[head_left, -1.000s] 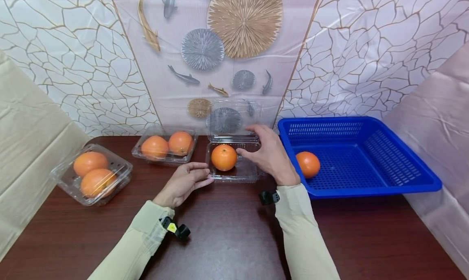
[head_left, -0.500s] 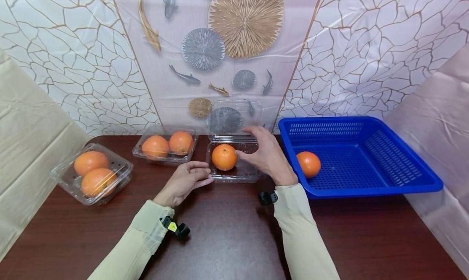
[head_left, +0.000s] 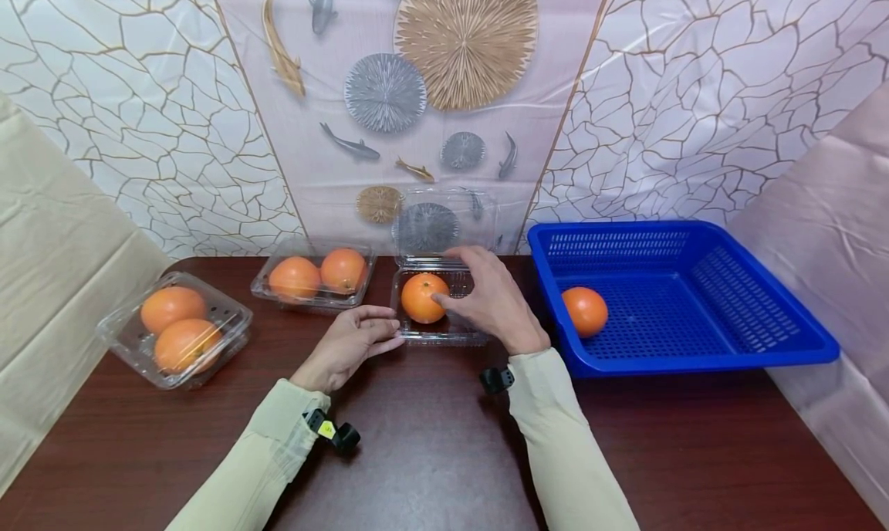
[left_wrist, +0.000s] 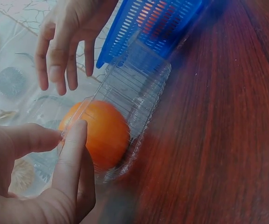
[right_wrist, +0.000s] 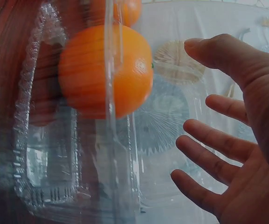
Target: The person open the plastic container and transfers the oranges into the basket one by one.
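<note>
A clear plastic clamshell container stands at the middle of the table with its lid raised at the back. One orange sits in its left half. My left hand pinches the container's left rim between thumb and fingers; the left wrist view shows the thumb and forefinger meeting at that rim. Over the right half is my right hand, fingers spread, its thumb overlapping the orange in the head view. Nothing is between its fingers in the right wrist view.
A blue perforated basket stands at the right, with another orange by its left wall. Two closed clamshells, one at the far left and one behind my left hand, hold two oranges each. A patterned sheet hangs behind the table.
My right hand has moved left from the container's right side toward the orange. My left hand stays at the left rim, and the container and oranges keep their places.
</note>
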`<move>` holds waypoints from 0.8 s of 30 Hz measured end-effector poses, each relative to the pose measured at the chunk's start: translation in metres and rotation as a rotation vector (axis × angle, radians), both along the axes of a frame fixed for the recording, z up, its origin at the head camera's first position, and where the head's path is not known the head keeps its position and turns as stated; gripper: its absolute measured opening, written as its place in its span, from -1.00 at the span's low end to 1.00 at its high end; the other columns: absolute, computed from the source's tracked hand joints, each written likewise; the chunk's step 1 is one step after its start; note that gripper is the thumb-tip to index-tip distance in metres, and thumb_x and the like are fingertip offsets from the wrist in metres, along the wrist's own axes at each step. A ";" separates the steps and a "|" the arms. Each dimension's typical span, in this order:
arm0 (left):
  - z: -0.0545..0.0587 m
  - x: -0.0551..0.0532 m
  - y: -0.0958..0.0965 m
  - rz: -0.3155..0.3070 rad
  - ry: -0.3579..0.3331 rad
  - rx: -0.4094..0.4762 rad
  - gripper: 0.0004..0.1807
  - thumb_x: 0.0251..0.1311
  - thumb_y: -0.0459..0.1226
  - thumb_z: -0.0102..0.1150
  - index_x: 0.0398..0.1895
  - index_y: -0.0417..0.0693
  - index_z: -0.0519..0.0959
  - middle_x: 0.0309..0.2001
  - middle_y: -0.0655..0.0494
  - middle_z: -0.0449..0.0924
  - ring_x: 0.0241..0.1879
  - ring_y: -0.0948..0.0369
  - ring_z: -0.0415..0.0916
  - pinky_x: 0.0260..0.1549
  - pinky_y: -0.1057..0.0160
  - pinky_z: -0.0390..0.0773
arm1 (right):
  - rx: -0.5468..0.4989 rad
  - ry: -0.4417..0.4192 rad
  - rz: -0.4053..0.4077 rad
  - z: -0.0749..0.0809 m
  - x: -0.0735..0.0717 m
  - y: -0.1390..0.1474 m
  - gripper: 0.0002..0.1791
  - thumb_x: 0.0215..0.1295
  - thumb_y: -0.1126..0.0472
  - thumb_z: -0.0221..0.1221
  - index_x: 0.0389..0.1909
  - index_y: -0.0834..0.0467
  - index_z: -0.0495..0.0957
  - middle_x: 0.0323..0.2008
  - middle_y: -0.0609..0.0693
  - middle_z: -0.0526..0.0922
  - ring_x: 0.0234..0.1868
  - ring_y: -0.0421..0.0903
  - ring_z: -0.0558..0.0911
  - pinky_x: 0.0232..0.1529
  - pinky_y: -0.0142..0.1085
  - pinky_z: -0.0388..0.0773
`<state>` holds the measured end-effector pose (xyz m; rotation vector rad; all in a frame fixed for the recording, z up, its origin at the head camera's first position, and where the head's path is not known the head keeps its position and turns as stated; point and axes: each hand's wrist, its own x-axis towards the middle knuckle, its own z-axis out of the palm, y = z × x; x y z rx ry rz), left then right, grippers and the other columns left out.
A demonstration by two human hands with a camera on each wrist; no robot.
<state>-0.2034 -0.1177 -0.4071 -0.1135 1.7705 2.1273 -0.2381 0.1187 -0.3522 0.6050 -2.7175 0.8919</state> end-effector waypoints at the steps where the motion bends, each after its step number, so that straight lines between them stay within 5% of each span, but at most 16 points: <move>1: 0.000 0.000 0.000 -0.001 0.000 0.002 -0.52 0.46 -0.50 -0.01 0.40 -0.45 0.25 0.22 -0.35 0.45 0.08 0.12 0.62 0.07 0.28 0.74 | 0.006 -0.005 -0.001 -0.001 0.000 -0.001 -0.28 0.15 -0.07 0.47 0.30 0.08 0.51 0.28 0.04 0.56 0.35 0.05 0.48 0.46 -0.02 0.44; 24: 0.000 0.000 0.000 0.000 -0.004 0.014 -0.52 0.46 -0.51 -0.02 0.40 -0.44 0.26 0.28 -0.38 0.38 0.06 0.15 0.62 0.08 0.29 0.73 | 0.049 0.024 0.032 -0.012 -0.001 -0.013 -0.27 0.13 -0.04 0.48 0.30 0.11 0.50 0.27 0.06 0.55 0.35 0.06 0.46 0.45 -0.03 0.44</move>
